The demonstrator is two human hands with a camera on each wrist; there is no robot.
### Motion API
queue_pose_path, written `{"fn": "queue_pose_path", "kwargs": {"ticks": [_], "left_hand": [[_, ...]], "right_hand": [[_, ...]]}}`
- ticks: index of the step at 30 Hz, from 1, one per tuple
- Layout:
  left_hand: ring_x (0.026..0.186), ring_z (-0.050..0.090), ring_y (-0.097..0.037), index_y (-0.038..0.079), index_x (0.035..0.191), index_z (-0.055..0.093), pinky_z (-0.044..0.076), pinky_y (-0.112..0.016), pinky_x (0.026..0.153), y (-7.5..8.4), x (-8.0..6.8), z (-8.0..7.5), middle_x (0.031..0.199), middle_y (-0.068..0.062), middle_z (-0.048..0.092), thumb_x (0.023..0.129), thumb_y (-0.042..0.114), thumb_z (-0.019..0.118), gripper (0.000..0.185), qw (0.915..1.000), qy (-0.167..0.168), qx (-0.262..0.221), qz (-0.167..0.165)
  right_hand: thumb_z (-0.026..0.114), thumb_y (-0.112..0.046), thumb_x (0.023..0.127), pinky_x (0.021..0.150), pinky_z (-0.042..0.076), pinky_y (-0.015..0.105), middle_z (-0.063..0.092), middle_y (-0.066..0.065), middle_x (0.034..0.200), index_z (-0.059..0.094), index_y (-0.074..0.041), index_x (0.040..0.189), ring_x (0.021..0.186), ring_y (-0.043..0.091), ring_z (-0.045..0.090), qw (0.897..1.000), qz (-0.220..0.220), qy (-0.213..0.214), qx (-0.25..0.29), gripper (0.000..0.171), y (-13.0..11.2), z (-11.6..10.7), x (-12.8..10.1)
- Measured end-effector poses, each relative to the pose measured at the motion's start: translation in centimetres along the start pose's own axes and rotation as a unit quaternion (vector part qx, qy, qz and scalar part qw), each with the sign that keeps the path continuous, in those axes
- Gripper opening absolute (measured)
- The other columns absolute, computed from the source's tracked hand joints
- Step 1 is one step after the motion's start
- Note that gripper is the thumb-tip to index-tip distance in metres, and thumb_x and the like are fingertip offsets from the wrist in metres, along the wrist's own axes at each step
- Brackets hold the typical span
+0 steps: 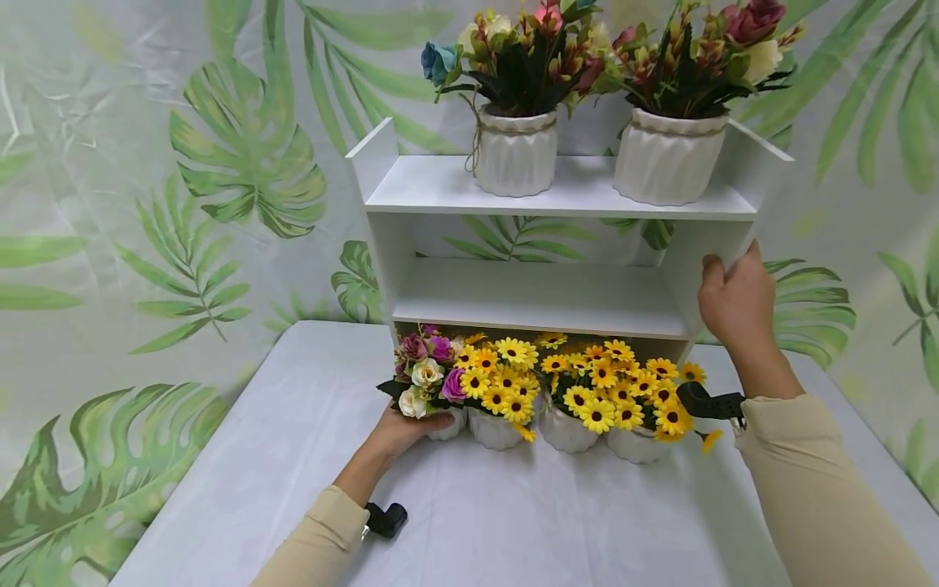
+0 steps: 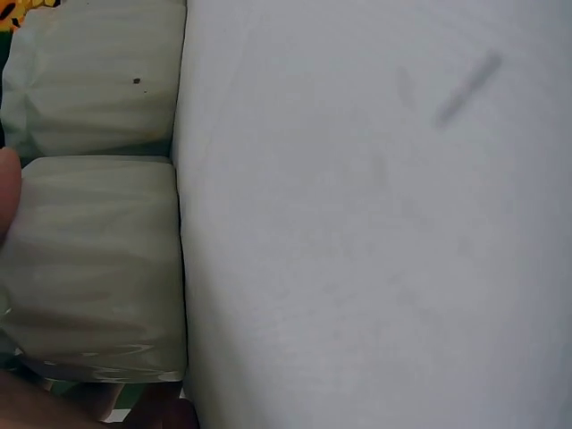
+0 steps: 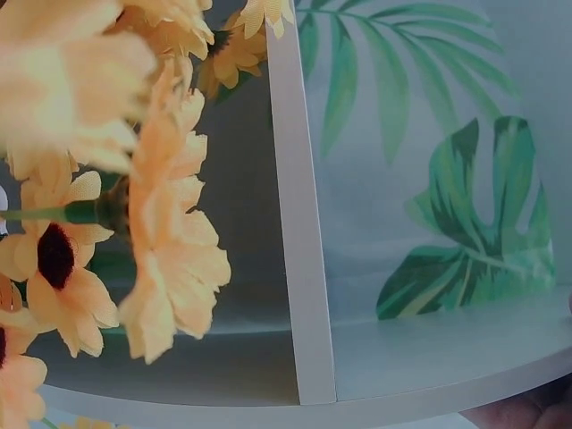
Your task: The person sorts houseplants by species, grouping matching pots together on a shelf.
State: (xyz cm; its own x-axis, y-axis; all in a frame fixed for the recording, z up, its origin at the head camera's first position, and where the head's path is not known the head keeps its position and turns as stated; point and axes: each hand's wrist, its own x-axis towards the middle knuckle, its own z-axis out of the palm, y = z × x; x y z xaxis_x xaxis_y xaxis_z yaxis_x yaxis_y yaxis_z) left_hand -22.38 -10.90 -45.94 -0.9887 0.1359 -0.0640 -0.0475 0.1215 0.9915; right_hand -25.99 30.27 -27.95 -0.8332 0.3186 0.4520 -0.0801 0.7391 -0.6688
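Note:
My left hand (image 1: 396, 434) grips a white ribbed flowerpot (image 1: 446, 425) of purple and cream artificial roses (image 1: 427, 373), leftmost in the row before the shelf. In the left wrist view, the thumb (image 2: 7, 189) lies along the pot (image 2: 98, 268) and fingers curl below it. My right hand (image 1: 739, 300) holds the right side panel of the white shelf (image 1: 535, 295); part of that hand shows at the lower right of the right wrist view, against the panel's edge. Most of its fingers are hidden.
Three white pots of yellow daisy-like flowers (image 1: 506, 383) continue the row rightward on the white-covered table (image 1: 499, 522). Two larger pots (image 1: 517, 155) of mixed flowers stand on the shelf's top board. A leaf-patterned cloth (image 1: 249, 163) hangs behind.

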Motion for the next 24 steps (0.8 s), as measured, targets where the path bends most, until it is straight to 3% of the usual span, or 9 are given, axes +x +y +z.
{"fn": "queue_pose_path", "kwargs": {"ticks": [7, 11, 15, 19, 24], "left_hand": [[0.148, 0.033, -0.029, 0.018, 0.152, 0.034, 0.025, -0.050, 0.123, 0.0, -0.2, 0.2, 0.156, -0.007, 0.041, 0.079, 0.011, 0.083, 0.088, 0.9999, 0.000, -0.004, -0.009], [0.147, 0.035, -0.033, 0.016, 0.153, 0.033, 0.028, -0.051, 0.122, 0.1, -0.3, 0.4, 0.157, -0.010, 0.041, 0.079, 0.017, 0.083, 0.089, 0.9994, 0.016, 0.013, -0.027], [0.145, 0.038, -0.033, 0.014, 0.153, 0.035, 0.029, -0.051, 0.121, 0.1, -0.3, 0.4, 0.155, -0.011, 0.043, 0.078, 0.017, 0.083, 0.089, 0.9990, 0.033, 0.020, -0.025], [0.144, 0.040, -0.030, 0.015, 0.151, 0.037, 0.030, -0.049, 0.121, 0.1, -0.6, -0.2, 0.153, -0.010, 0.046, 0.076, 0.016, 0.085, 0.089, 0.9983, 0.052, 0.025, -0.012], [0.142, 0.043, -0.031, 0.014, 0.149, 0.040, 0.035, -0.051, 0.118, 1.1, -1.8, -1.6, 0.151, -0.011, 0.049, 0.074, 0.021, 0.086, 0.089, 0.9952, 0.069, 0.070, 0.001]], "right_hand": [[0.030, -0.027, 0.105, 0.097, 0.042, 0.073, 0.047, 0.035, 0.142, 0.028, 0.002, 0.150, 0.127, 0.057, 0.048, 1.000, 0.009, -0.018, 0.004, 0.054, -0.4, 0.1, 0.0], [0.031, -0.026, 0.105, 0.096, 0.042, 0.073, 0.048, 0.037, 0.139, 0.031, 0.004, 0.148, 0.124, 0.058, 0.049, 1.000, 0.004, -0.007, 0.000, 0.053, -0.2, 0.0, 0.0], [0.030, -0.026, 0.104, 0.095, 0.042, 0.074, 0.049, 0.038, 0.138, 0.031, 0.004, 0.148, 0.123, 0.058, 0.049, 1.000, 0.004, -0.007, -0.005, 0.053, 0.0, -0.1, 0.0], [0.032, -0.025, 0.104, 0.094, 0.042, 0.074, 0.050, 0.038, 0.136, 0.032, 0.005, 0.147, 0.121, 0.059, 0.050, 1.000, -0.005, 0.000, -0.006, 0.053, 0.1, 0.0, 0.0], [0.032, -0.024, 0.104, 0.095, 0.042, 0.074, 0.050, 0.038, 0.137, 0.033, 0.005, 0.147, 0.122, 0.059, 0.050, 1.000, -0.007, 0.005, -0.004, 0.052, 0.2, 0.2, 0.0]]}}
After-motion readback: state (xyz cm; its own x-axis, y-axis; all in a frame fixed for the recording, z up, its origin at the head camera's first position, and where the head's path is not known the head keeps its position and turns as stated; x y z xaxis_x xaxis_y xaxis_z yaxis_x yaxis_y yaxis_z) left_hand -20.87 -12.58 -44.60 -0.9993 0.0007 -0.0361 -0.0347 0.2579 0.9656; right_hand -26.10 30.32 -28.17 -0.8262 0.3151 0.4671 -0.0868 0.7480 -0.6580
